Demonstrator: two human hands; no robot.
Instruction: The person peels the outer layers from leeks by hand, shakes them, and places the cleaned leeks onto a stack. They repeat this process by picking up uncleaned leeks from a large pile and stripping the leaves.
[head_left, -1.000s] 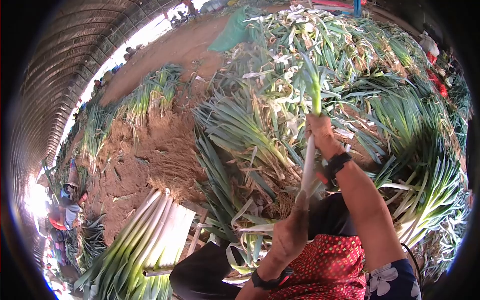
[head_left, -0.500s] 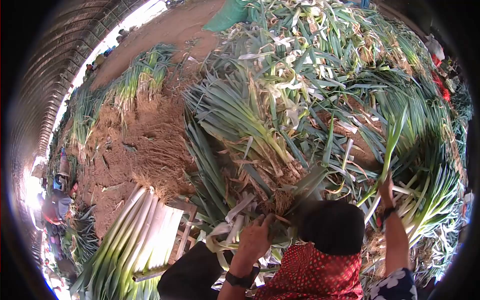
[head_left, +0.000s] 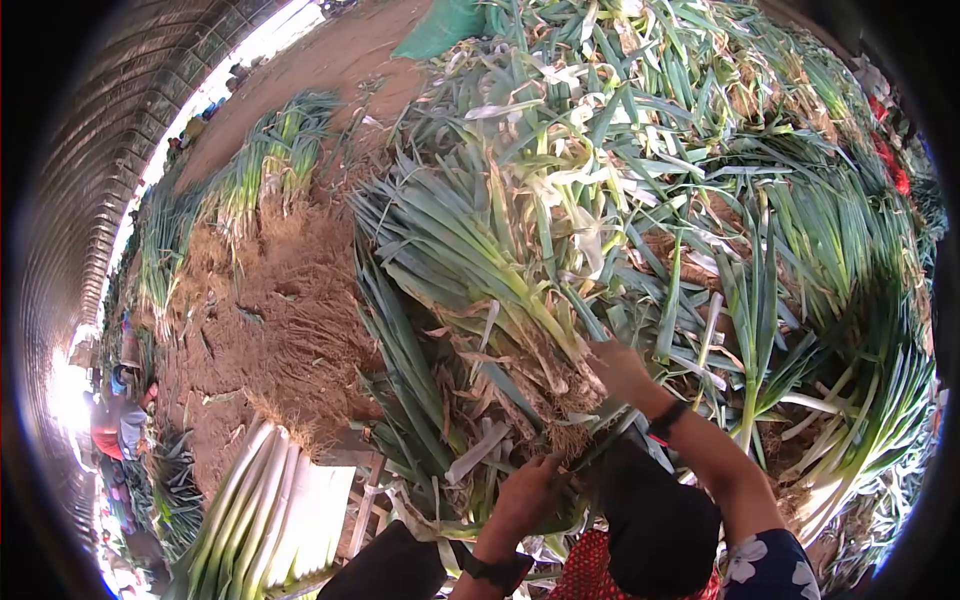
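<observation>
A bundle of untrimmed leeks [head_left: 490, 280] lies in front of me, green leaves to the upper left and dry, rooted ends toward me. My right hand [head_left: 622, 374] reaches across to the lower stems of this bundle; its fingers are blurred against them. Close below the roots is my left hand [head_left: 528, 497], fingers curled closed. What they hold, if anything, I cannot make out. A single leek [head_left: 750, 380] lies apart on the right, leaves pointing away. Cleaned leeks [head_left: 240, 500] with white shanks rest side by side at the lower left.
A large heap of leeks and stripped leaves [head_left: 600, 130] spreads across the back. More leek bundles [head_left: 270, 160] stand on brown soil [head_left: 270, 320] at left. A green sack [head_left: 440, 28] lies at the top. A dark rounded shape [head_left: 655, 530] covers part of the foreground.
My right hand has let go of the leek on the right and moved left to the bundle. That leek now lies on the right. My left hand is slightly lower in view.
</observation>
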